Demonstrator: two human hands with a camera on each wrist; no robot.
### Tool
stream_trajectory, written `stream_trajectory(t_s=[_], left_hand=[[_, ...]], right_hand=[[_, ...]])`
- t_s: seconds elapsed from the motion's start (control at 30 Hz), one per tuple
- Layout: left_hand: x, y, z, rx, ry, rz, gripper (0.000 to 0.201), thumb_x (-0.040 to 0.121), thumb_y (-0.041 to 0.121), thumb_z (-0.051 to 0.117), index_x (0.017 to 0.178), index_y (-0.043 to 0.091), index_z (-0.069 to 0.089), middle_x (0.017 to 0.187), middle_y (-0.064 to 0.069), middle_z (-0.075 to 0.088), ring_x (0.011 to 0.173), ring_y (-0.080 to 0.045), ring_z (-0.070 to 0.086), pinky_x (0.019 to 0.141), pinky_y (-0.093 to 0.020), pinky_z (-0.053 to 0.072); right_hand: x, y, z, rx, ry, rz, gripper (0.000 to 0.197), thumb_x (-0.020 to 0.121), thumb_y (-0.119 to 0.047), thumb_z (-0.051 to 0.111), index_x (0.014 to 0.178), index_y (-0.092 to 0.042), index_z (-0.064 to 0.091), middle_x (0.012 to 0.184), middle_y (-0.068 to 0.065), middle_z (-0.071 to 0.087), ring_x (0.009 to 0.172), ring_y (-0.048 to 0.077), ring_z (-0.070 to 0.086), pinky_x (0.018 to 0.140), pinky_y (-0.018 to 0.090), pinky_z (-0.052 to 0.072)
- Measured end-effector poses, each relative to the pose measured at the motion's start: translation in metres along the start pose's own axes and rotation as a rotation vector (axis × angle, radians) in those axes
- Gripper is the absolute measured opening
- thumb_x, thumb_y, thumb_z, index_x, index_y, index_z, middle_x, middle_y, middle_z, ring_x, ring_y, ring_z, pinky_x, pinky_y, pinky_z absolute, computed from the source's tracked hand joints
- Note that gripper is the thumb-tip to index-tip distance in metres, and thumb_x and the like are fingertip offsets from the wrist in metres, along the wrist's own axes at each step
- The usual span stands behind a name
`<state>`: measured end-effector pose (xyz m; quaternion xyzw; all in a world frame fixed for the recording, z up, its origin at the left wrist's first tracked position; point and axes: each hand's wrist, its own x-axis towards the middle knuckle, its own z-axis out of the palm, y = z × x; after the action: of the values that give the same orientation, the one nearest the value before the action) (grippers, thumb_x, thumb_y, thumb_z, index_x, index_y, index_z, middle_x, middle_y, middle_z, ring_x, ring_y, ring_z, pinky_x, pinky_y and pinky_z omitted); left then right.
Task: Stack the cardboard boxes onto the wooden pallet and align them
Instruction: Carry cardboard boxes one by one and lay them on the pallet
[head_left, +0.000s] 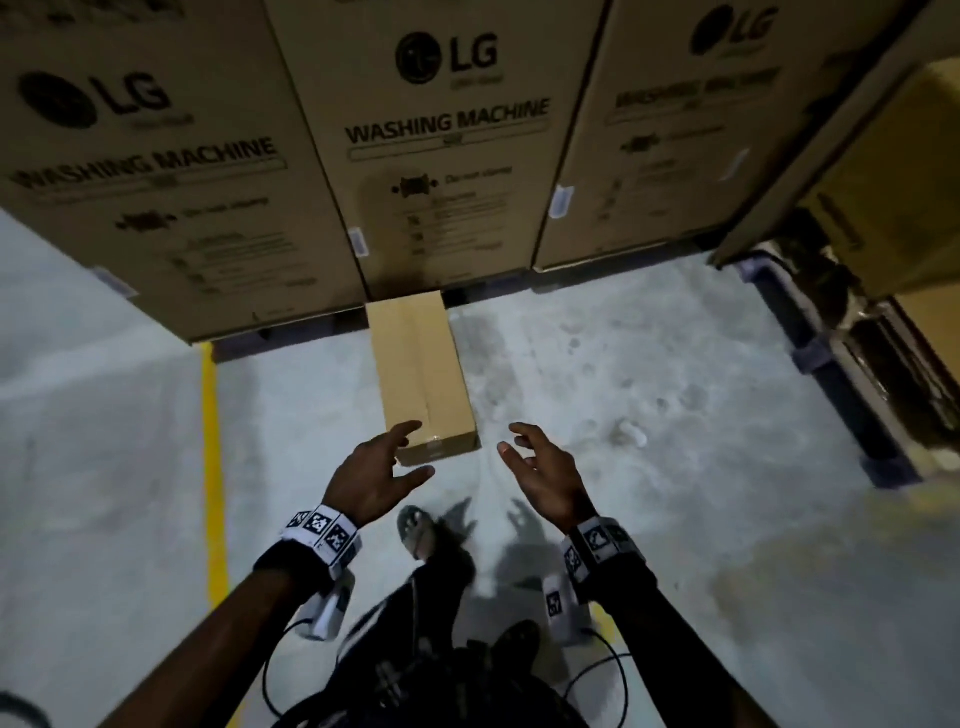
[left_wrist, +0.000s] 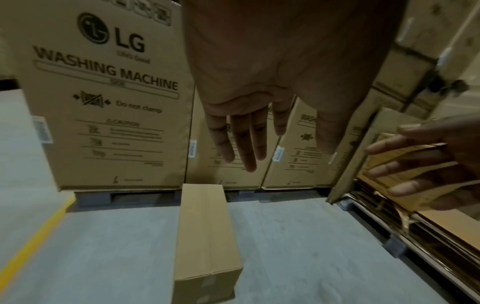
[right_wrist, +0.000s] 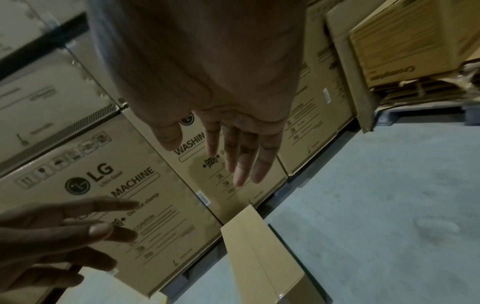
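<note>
Box (head_left: 422, 374) on the floor, long axis running near-to-far, near end between both spread, empty hands — left hand (head_left: 375, 477) closer, right hand (head_left: 540, 474) just right of it.

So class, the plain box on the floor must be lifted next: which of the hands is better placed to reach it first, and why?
Left. In the head view the left hand overlaps the near end of the plain box, while the right hand hovers over bare floor beside it. Both are open and empty.
</note>
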<state>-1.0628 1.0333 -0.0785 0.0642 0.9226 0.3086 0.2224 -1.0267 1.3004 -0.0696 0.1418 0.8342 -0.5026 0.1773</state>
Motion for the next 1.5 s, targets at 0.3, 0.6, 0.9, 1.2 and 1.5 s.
stream_trajectory(t_s=[0.3,0.6,0.9,1.2,1.5], left_hand=[[0.108,-0.081,0.003,-0.069,-0.068,-0.167,0.072,0.093,0.053,0.069,0.155,0.034,0.038,0.138,-0.005,0.064,0.118,-0.026,0.065,0.095,-0.039,0.054],[0.217,-0.195,0.107,-0.132,-0.158,-0.471,0.083,0.091,0.052,0.072,0.159,0.036,0.029,0.14,-0.01,0.062,0.122,-0.03,0.063,0.1,-0.042,0.053],[0.31,-0.282,0.205,-0.167,0.016,-0.581,0.081,0.09,0.043,0.076,0.158,0.036,0.033,0.131,-0.017,0.065,0.119,-0.036,0.064,0.097,-0.043,0.053],[0.39,-0.336,0.264,0.243,-0.167,-0.588,0.102,0.071,0.097,0.046,0.153,0.064,-0.005,0.154,-0.01,0.039,0.135,-0.04,0.047,0.101,-0.059,0.043],[0.426,-0.378,0.289,-0.139,0.002,-0.517,0.1,0.077,0.073,0.068,0.153,0.067,0.003,0.134,-0.025,0.058,0.121,-0.045,0.057,0.102,-0.052,0.05]], right_hand=[[0.147,0.008,0.043,-0.366,-0.199,0.056,0.054,0.102,-0.053,0.052,0.152,-0.035,0.041,0.147,-0.001,0.055,0.126,0.023,0.059,0.103,0.042,0.049],[0.334,0.121,0.089,-0.465,-0.253,0.169,0.07,0.104,-0.047,0.053,0.163,-0.024,0.023,0.16,0.01,0.043,0.139,0.032,0.05,0.11,0.043,0.044],[0.484,0.228,0.158,-0.525,-0.355,0.076,0.073,0.102,-0.049,0.056,0.163,-0.036,0.02,0.163,0.005,0.038,0.14,0.032,0.047,0.104,0.039,0.043],[0.536,0.316,0.223,-0.372,-0.316,0.056,0.075,0.101,-0.049,0.059,0.16,-0.051,0.013,0.165,-0.006,0.033,0.133,0.022,0.056,0.102,0.039,0.048],[0.548,0.35,0.271,-0.069,-0.119,-0.104,0.081,0.096,-0.032,0.074,0.162,-0.026,0.028,0.166,0.003,0.03,0.137,-0.006,0.03,0.097,-0.007,0.024]])
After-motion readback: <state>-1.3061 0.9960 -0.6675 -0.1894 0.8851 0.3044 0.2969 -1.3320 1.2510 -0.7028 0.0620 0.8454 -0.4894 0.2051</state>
